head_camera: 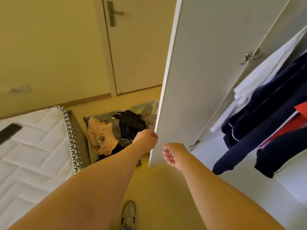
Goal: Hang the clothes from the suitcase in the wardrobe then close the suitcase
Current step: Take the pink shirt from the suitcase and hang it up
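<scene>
Mid-frame, the left hand (146, 138) touches the wardrobe door (191, 80) at its edge, grip unclear; the right hand (174, 155) beside it is loosely curled, empty.

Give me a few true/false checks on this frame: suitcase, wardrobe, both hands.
1. The suitcase is closed. False: it lies open on the floor with a peach shirt and other clothes inside.
2. Navy garments hang in the wardrobe. True.
3. The right hand holds a hanger. False: its fingers are loosely curled and it holds nothing.
4. The left hand is at the free edge of the wardrobe door. True.
</scene>
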Demonstrator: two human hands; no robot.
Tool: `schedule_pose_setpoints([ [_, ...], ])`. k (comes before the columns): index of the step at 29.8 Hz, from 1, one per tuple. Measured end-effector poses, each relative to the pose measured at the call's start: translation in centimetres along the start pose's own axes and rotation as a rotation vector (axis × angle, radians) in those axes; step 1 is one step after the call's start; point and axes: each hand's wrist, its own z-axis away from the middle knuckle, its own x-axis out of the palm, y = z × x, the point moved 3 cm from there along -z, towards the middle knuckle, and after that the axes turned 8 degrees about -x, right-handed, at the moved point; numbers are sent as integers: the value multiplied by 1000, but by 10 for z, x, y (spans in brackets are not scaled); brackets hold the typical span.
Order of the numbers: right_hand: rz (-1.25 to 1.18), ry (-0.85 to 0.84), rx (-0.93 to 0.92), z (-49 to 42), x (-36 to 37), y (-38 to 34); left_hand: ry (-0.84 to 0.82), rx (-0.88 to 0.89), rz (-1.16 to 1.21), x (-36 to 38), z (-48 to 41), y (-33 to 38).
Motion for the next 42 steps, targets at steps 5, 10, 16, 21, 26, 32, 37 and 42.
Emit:
schedule_pose_setpoints([
  [5,97,-53,-28,-21,59,-16,43,-120,80,-40,-29,-50],
  [10,198,-105,-17,-81,153,-69,95,-240,227,-103,-104,-107],
  [16,236,-113,4,-156,225,-118,53,-333,274,-156,-190,-139],
  [21,241,-140,89,-227,280,-131,46,-487,304,-179,-260,-192],
  [26,284,-106,182,-289,306,-122,45,-620,428,-172,-316,-238],
  [32,338,-152,232,-390,330,-96,15,-762,486,-124,-396,-299],
  [37,435,-187,262,-481,337,-57,-30,-792,386,-66,-463,-343],
  [42,524,-193,279,-568,334,10,-135,-734,181,9,-524,-396],
])
